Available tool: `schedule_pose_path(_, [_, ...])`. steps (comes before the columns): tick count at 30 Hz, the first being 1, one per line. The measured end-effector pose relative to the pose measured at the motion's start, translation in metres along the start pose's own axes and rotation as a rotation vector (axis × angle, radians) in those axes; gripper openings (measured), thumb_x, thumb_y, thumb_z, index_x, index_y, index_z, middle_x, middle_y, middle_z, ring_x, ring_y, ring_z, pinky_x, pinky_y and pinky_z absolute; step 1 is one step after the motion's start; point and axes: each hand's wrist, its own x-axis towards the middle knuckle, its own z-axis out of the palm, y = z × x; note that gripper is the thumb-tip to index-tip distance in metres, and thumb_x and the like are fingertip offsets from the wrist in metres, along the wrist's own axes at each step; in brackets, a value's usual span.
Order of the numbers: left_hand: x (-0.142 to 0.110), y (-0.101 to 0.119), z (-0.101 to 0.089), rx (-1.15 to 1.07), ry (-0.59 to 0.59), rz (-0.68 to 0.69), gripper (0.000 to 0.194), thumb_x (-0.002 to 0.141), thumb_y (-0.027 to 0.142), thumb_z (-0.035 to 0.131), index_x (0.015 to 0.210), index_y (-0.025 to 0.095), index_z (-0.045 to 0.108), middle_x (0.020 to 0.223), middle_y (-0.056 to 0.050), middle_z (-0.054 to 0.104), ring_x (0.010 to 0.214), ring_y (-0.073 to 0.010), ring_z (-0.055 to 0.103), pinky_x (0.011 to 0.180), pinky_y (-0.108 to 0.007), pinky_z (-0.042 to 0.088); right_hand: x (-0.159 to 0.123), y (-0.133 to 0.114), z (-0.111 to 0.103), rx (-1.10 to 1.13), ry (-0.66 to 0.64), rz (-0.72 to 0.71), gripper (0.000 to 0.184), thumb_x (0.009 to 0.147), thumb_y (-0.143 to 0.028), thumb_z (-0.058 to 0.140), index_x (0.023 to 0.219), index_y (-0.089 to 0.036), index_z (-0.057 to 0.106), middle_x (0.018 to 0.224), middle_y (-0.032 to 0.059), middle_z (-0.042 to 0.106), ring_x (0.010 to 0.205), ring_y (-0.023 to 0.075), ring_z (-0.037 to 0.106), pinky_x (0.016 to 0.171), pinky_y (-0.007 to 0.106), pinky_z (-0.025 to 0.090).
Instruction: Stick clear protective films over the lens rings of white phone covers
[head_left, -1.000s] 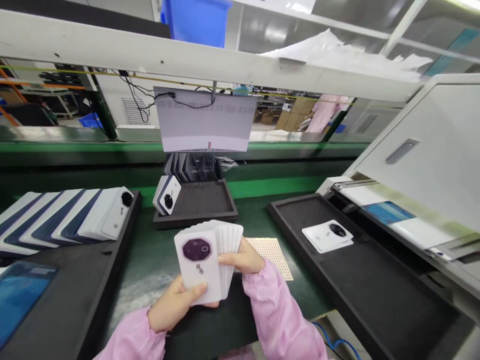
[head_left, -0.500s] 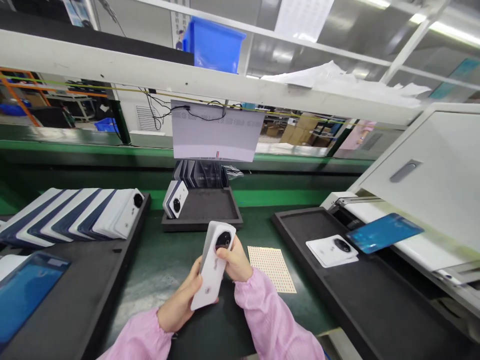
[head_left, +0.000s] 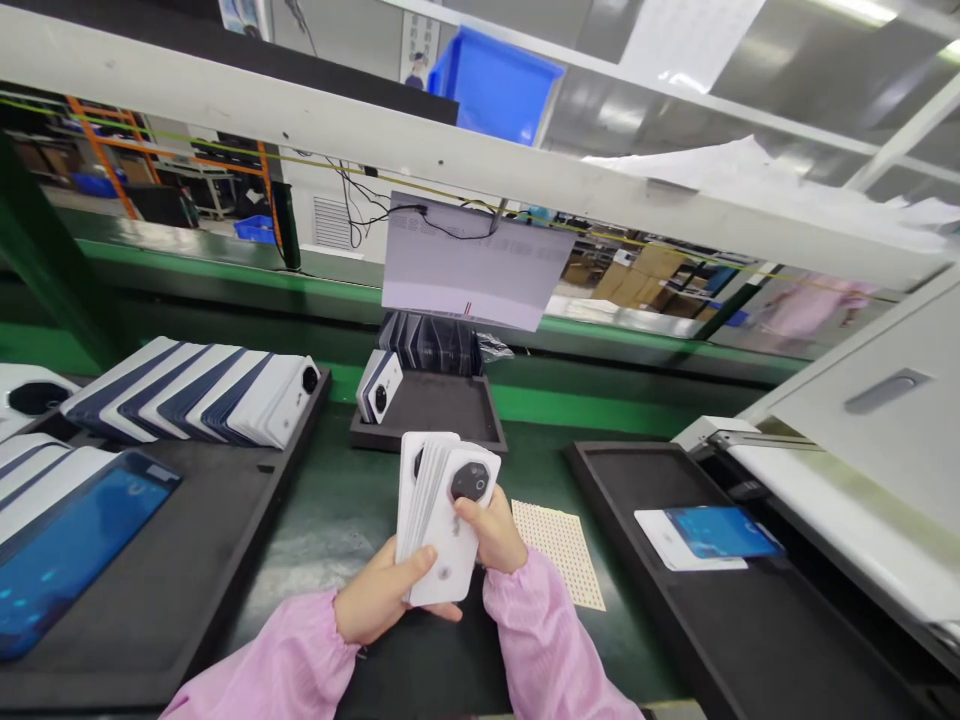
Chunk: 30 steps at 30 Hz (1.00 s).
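Observation:
A fanned stack of white phone-shaped cards [head_left: 450, 550], each printed with a round black camera, is held upright in front of me. My left hand [head_left: 382, 592] is closed around the stack's lower left side, thumb across the front. At the upper right edge, my right hand [head_left: 496, 530] grips the front card, its thumb just below the black camera circle. A cream sheet of small red marks [head_left: 559, 552] lies on the table to the right of my right hand. Beyond the stack is a small black tray [head_left: 442, 405] with a few similar cards [head_left: 380, 388] leaning at its left.
On the left, a large black tray [head_left: 232, 525] bears rows of white and dark blue cards [head_left: 195, 390] and a blue-filmed panel [head_left: 82, 550]. In the right tray [head_left: 630, 470], a blue panel [head_left: 724, 532] lies on white cards [head_left: 660, 540]. A white machine [head_left: 885, 400] stands at right.
The cards in my hands have spread from a compact stack into a fan. The blue panel at right has come down onto the white cards in the tray. The view has shifted left.

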Motion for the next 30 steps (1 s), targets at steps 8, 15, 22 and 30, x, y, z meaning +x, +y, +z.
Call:
schedule_pose_path(8, [-0.002, 0.0, -0.004, -0.019, 0.01, -0.013, 0.039, 0.07, 0.027, 0.072, 0.107, 0.016, 0.062, 0.096, -0.01, 0.066, 0.088, -0.0274, 0.062, 0.073, -0.05, 0.054, -0.003, -0.001, 0.001, 0.092, 0.066, 0.02, 0.033, 0.058, -0.035, 0.079, 0.083, -0.02, 0.065, 0.076, 0.002, 0.07, 0.066, 0.0196, 0.065, 0.065, 0.034, 0.052])
schedule_pose_path(15, [-0.003, -0.002, -0.006, -0.053, -0.002, -0.014, 0.038, 0.076, 0.028, 0.066, 0.113, 0.019, 0.06, 0.113, -0.013, 0.063, 0.099, -0.0305, 0.06, 0.079, -0.052, 0.052, -0.002, -0.003, -0.002, 0.138, 0.028, 0.086, 0.038, 0.061, -0.044, 0.075, 0.089, -0.022, 0.064, 0.086, 0.0066, 0.07, 0.089, 0.0281, 0.065, 0.077, 0.043, 0.051])
schedule_pose_path(22, [-0.003, -0.008, -0.007, 0.077, -0.011, 0.04, 0.035, 0.078, 0.029, 0.064, 0.111, 0.021, 0.062, 0.114, -0.011, 0.062, 0.102, -0.029, 0.058, 0.083, -0.049, 0.05, -0.001, -0.001, -0.006, 0.181, -0.044, 0.07, 0.041, 0.06, -0.046, 0.075, 0.091, -0.022, 0.064, 0.091, 0.0073, 0.07, 0.092, 0.0285, 0.064, 0.082, 0.045, 0.049])
schedule_pose_path(30, [-0.003, 0.008, -0.012, -0.241, -0.142, -0.143, 0.036, 0.082, 0.027, 0.058, 0.117, 0.017, 0.056, 0.107, -0.015, 0.067, 0.099, -0.0344, 0.062, 0.076, -0.056, 0.05, 0.002, 0.0, -0.003, 0.094, 0.008, 0.146, 0.033, 0.067, -0.034, 0.074, 0.093, -0.018, 0.062, 0.086, 0.0047, 0.071, 0.075, 0.0219, 0.066, 0.074, 0.036, 0.051])
